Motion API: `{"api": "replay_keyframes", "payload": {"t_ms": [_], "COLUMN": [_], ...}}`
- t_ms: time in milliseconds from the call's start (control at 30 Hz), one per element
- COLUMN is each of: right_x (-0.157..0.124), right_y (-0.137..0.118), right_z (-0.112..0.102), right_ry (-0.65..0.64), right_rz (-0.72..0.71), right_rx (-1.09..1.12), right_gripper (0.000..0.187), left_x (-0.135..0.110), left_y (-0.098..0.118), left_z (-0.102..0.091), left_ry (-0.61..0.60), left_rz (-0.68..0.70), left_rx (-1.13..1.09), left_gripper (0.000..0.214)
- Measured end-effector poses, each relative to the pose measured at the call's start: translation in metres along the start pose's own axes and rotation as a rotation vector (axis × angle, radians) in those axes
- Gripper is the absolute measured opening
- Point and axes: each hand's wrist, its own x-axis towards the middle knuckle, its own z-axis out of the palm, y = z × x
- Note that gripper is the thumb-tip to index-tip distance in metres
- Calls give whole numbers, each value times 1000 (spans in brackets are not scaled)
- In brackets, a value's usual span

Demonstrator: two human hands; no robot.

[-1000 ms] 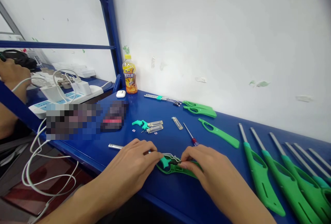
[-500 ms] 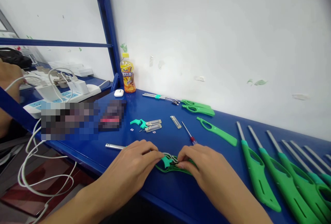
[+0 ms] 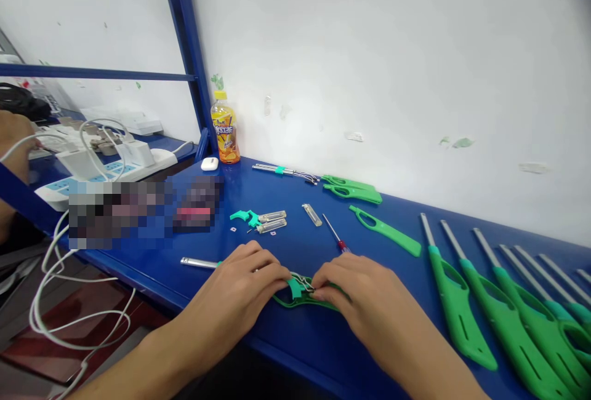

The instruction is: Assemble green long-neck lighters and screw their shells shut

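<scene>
An opened green gas lighter (image 3: 289,303) lies on the blue table between my hands, its inner wires (image 3: 302,278) showing. Its metal barrel (image 3: 198,262) sticks out to the left. My left hand (image 3: 247,283) grips it near the teal trigger (image 3: 295,288), thumb and forefinger at the trigger's edge. From the right, my right hand (image 3: 355,289) has its fingers pinched at the wires inside the shell; the small part between the fingertips is mostly hidden. Just beyond that hand lies a red-handled screwdriver (image 3: 342,245).
Behind lie clear fuel tanks (image 3: 272,226), loose teal triggers (image 3: 240,216), barrels with wires (image 3: 272,169) and green shell halves (image 3: 388,231). Several assembled lighters (image 3: 464,314) line the right. A drink bottle (image 3: 225,129), earbud case (image 3: 209,164) and power strip (image 3: 50,194) stand left.
The view has shifted slightly. Both hands keep nearly the same hold on the lighter, with only small finger movement at the trigger and wires.
</scene>
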Motion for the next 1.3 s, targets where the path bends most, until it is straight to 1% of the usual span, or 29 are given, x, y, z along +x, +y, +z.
{"api": "replay_keyframes", "payload": {"t_ms": [267,433,633,833,1000,1300], "right_x": [-3,-2,0,0,2,1], "right_y": [-1,-2,-3,-5,-6,-5], "right_z": [-1,0,-1,-2,0,0], "right_ry": [17,19,-13,-41,-53,-55], "right_rz": [-5,-5,13,39,58,87], "right_rx": [16,23,9,7,9,-3], "right_gripper": [17,17,13,12,11,10], "left_x": [0,-1,-3,-1,1,-2], "left_y": [-3,-5,-6,-9,-8,-9], "left_z": [1,1,-2,-4,-6,-4], "left_ry": [27,23,-16,-2,-18,-1], "left_rz": [-2,19,5,14,25,38], "left_rx": [-19,7,59,78,100,80], "left_gripper": [13,20,36,35,41,42]}}
